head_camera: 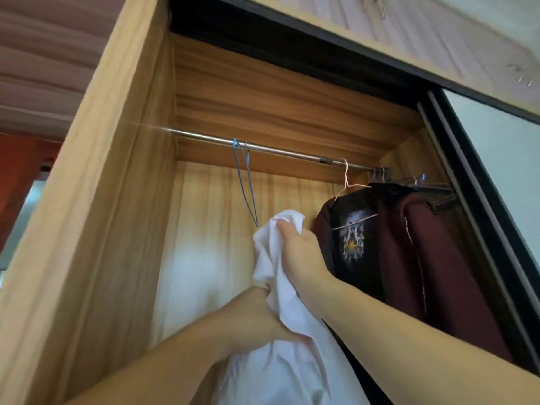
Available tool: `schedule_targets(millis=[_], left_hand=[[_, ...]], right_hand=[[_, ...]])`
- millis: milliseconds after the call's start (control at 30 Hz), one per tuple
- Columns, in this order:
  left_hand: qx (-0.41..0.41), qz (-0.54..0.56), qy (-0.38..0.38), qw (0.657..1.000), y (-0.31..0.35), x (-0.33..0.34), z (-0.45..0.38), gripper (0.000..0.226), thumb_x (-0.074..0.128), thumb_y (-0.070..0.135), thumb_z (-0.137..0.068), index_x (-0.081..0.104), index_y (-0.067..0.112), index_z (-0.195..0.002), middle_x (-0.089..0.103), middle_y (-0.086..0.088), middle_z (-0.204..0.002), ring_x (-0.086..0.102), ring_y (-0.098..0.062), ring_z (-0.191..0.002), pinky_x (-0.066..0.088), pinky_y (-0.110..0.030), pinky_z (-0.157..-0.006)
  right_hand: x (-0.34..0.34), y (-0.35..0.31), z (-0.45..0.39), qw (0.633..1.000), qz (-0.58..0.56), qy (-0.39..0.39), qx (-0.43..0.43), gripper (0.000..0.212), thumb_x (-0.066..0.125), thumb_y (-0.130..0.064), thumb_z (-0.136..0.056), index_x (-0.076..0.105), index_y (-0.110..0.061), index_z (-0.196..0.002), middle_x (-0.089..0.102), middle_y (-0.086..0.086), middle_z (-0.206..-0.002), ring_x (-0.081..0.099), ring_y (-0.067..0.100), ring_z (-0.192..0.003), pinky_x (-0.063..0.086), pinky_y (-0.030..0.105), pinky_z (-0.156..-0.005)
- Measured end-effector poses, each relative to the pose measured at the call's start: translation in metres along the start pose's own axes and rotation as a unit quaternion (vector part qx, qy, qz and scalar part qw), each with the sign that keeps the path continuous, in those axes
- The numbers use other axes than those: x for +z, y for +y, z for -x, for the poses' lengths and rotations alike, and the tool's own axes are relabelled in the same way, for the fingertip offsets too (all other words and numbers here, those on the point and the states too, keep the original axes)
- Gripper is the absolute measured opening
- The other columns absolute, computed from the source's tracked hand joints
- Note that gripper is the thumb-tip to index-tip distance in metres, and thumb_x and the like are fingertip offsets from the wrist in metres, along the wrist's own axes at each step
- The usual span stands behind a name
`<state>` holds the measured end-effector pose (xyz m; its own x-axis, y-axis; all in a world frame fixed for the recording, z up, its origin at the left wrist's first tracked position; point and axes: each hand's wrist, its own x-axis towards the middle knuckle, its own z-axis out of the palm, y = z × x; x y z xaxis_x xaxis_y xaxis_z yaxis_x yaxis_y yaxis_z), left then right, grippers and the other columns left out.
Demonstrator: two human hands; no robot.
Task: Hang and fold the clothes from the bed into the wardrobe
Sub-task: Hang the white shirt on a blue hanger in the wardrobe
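A white garment is held up inside the open wooden wardrobe, below the metal rail. My right hand grips its upper part. My left hand grips the cloth lower down, its fingers hidden in the folds. A blue wire hanger hangs from the rail, and its lower end reaches the top of the white garment. Whether the hanger is inside the garment cannot be told.
A black printed T-shirt on a pink wire hanger and a maroon zip hoodie hang at the right end of the rail with several dark hangers. A sliding door covers the right side. The rail's left part is bare.
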<state>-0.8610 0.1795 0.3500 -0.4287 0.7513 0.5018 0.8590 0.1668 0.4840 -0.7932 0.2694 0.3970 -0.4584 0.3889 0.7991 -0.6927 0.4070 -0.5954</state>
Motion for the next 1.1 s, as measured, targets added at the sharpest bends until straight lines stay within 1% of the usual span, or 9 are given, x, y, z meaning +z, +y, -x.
schedule_targets(millis=[100,267,367,567,633,733,833,933,1100], left_hand=[[-0.038,-0.053,0.096,0.993,0.004,-0.034,-0.024,0.024,0.079,0.036,-0.069,0.065,0.019,-0.078,0.068,0.007,-0.078,0.060,0.005,-0.060,0.043,-0.012,-0.052],[-0.111,-0.164,0.232,0.952,0.011,-0.085,-0.049,0.028,0.079,0.028,-0.077,0.054,0.016,-0.072,0.056,0.003,-0.067,0.050,-0.010,-0.054,0.035,-0.020,-0.044],[-0.139,-0.156,0.282,0.936,0.016,-0.113,-0.057,0.027,0.082,0.027,-0.072,0.063,0.009,-0.069,0.060,-0.003,-0.064,0.053,-0.017,-0.056,0.038,-0.022,-0.052],[-0.186,-0.087,0.328,0.922,0.013,-0.143,-0.060,0.060,0.086,0.044,-0.050,0.073,0.006,-0.095,0.074,-0.014,-0.094,0.071,-0.031,-0.088,0.055,-0.042,-0.088],[-0.181,-0.081,0.353,0.914,0.011,-0.148,-0.061,0.047,0.085,0.037,-0.065,0.071,0.006,-0.097,0.073,-0.015,-0.095,0.070,-0.032,-0.085,0.056,-0.040,-0.086],[-0.157,-0.085,0.385,0.906,0.013,-0.160,-0.066,0.043,0.083,0.032,-0.071,0.069,0.005,-0.101,0.072,-0.017,-0.097,0.068,-0.029,-0.078,0.055,-0.035,-0.078],[-0.131,-0.096,0.407,0.899,0.015,-0.174,-0.071,0.050,0.082,0.031,-0.072,0.065,0.006,-0.111,0.070,-0.011,-0.098,0.067,-0.027,-0.081,0.053,-0.031,-0.069],[-0.125,-0.130,0.414,0.892,0.017,-0.179,-0.077,0.044,0.079,0.031,-0.074,0.065,0.006,-0.107,0.068,-0.009,-0.094,0.065,-0.023,-0.078,0.046,-0.026,-0.059],[-0.122,-0.150,0.401,0.895,0.022,-0.174,-0.081,0.039,0.079,0.027,-0.074,0.065,0.007,-0.104,0.067,-0.010,-0.094,0.066,-0.025,-0.078,0.048,-0.027,-0.060]], right_hand=[[-0.001,-0.002,-0.033,0.999,-0.014,-0.007,-0.028,0.023,0.044,-0.029,-0.100,0.062,-0.024,-0.087,0.061,-0.006,-0.077,0.058,0.008,-0.071,0.047,0.020,-0.063],[-0.017,0.029,-0.088,0.998,0.021,-0.052,-0.024,0.021,0.048,-0.040,-0.097,0.060,-0.029,-0.085,0.067,-0.007,-0.087,0.063,0.010,-0.079,0.050,0.027,-0.069],[-0.023,0.056,-0.119,0.990,0.066,-0.125,0.026,0.020,0.057,-0.041,-0.092,0.066,-0.024,-0.097,0.071,-0.004,-0.092,0.067,0.013,-0.082,0.055,0.029,-0.076],[-0.018,0.066,-0.169,0.914,0.245,-0.319,0.054,0.032,0.063,-0.051,-0.086,0.063,-0.031,-0.111,0.074,-0.009,-0.102,0.070,0.012,-0.092,0.057,0.031,-0.082],[-0.006,0.054,-0.183,0.930,0.226,-0.290,0.012,0.043,0.058,-0.060,-0.085,0.062,-0.026,-0.111,0.072,-0.006,-0.103,0.069,0.013,-0.084,0.055,0.028,-0.072],[0.022,0.028,-0.205,0.969,0.168,-0.122,-0.132,0.048,0.052,-0.060,-0.088,0.064,-0.015,-0.099,0.066,-0.003,-0.082,0.069,0.020,-0.076,0.052,0.032,-0.067],[0.050,-0.006,-0.217,0.961,0.132,0.013,-0.243,0.047,0.051,-0.055,-0.088,0.063,-0.009,-0.088,0.065,0.004,-0.070,0.069,0.026,-0.075,0.055,0.038,-0.072],[0.069,-0.036,-0.218,0.974,0.118,0.009,-0.190,0.055,0.045,-0.064,-0.087,0.054,-0.011,-0.075,0.062,0.005,-0.069,0.072,0.025,-0.062,0.049,0.032,-0.054],[0.090,-0.057,-0.229,0.986,0.126,-0.083,-0.074,0.052,0.042,-0.065,-0.089,0.054,-0.014,-0.085,0.060,0.005,-0.066,0.060,0.020,-0.043,0.039,0.016,-0.043]])
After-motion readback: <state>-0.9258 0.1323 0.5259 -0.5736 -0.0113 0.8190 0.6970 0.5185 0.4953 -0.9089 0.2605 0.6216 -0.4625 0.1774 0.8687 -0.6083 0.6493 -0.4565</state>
